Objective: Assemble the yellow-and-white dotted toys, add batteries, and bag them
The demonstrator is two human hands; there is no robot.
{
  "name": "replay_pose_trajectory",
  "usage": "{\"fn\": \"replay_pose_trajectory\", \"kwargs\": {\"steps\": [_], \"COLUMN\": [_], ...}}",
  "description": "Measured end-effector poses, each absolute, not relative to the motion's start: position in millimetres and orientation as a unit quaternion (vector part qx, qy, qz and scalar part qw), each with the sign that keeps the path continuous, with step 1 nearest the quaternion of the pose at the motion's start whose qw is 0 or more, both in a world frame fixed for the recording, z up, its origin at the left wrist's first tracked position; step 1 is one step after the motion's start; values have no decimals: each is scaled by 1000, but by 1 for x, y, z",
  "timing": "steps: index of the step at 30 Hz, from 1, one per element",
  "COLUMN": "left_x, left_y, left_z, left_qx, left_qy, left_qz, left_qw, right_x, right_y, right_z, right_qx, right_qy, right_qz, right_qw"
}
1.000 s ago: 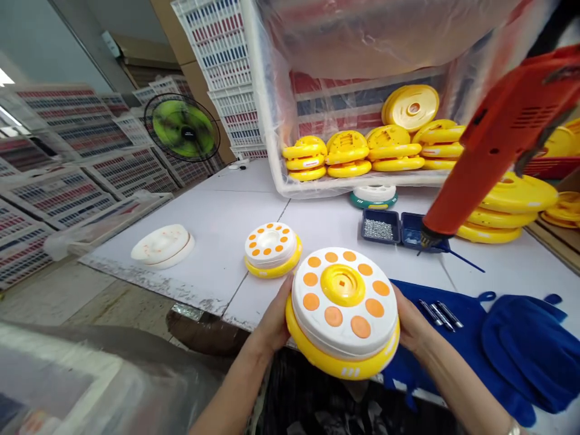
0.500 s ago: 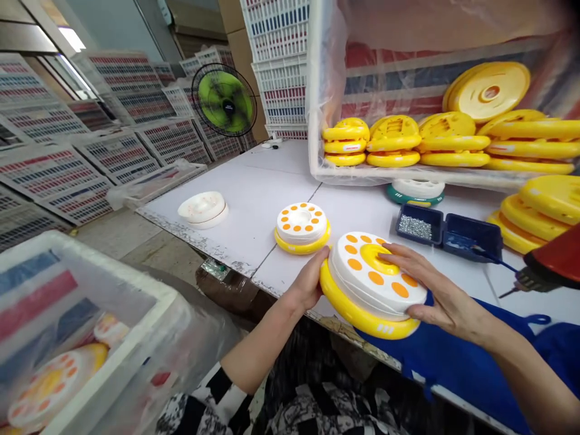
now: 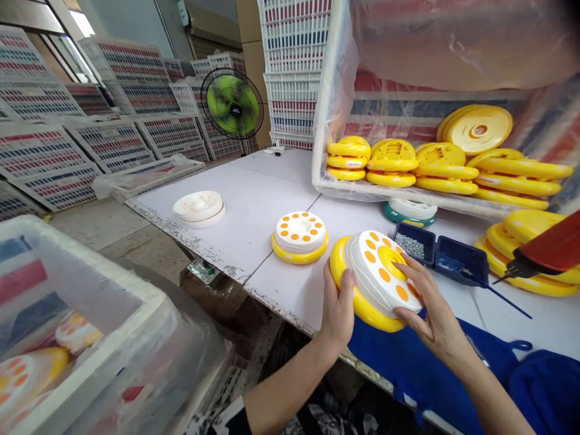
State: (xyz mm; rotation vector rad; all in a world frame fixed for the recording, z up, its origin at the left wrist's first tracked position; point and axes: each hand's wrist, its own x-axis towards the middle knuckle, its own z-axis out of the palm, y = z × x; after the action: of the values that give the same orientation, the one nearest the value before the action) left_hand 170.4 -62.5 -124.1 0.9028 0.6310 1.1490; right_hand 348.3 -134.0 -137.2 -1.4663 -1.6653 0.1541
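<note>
Both my hands hold a round plastic disc [image 3: 375,280], white on top with orange dots, a yellow hub and a thick yellow rim. It is tilted steeply over the white table [image 3: 226,235]. My left hand [image 3: 338,308] grips its lower left rim. My right hand [image 3: 430,308] has its fingers spread on the white face, touching near the hub. Left of my hands, a similar white-and-yellow disc [image 3: 299,237] lies flat. Farther left sits a plain white disc [image 3: 198,208].
A dark blue case [image 3: 435,254] holding screws stands just beyond my right hand, beside an orange-red electric screwdriver [image 3: 544,254]. Blue cloth [image 3: 408,362] lies along the table's front. A plastic-lined crate [image 3: 408,163] holds yellow parts. A foam box [image 3: 67,326] stands at lower left.
The disc has turned in my hands and tilted further onto its edge. My left hand has shifted under its left rim, and my right fingers have moved toward the hub.
</note>
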Motion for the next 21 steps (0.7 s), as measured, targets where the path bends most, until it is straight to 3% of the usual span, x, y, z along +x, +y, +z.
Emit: {"fn": "replay_pose_trajectory", "kwargs": {"steps": [7, 13, 15, 19, 21], "left_x": [142, 142, 153, 170, 168], "left_y": [-48, 0, -8, -59, -78], "left_z": [-116, -117, -121, -129, -131], "left_qx": [350, 394, 388, 394, 388], "left_qy": [193, 238, 249, 256, 244], "left_qz": [326, 143, 187, 448, 470], "left_qw": [857, 876, 867, 760, 754], "right_x": [366, 370, 363, 346, 343], "right_y": [-161, -181, -176, -151, -141], "right_z": [-135, -125, -129, -142, -143], "right_qx": [-559, -545, -552, -597, -584], "right_qy": [-684, -756, -747, -657, -645], "right_qz": [123, 127, 120, 70, 71], "right_qw": [452, 340, 351, 455, 487]}}
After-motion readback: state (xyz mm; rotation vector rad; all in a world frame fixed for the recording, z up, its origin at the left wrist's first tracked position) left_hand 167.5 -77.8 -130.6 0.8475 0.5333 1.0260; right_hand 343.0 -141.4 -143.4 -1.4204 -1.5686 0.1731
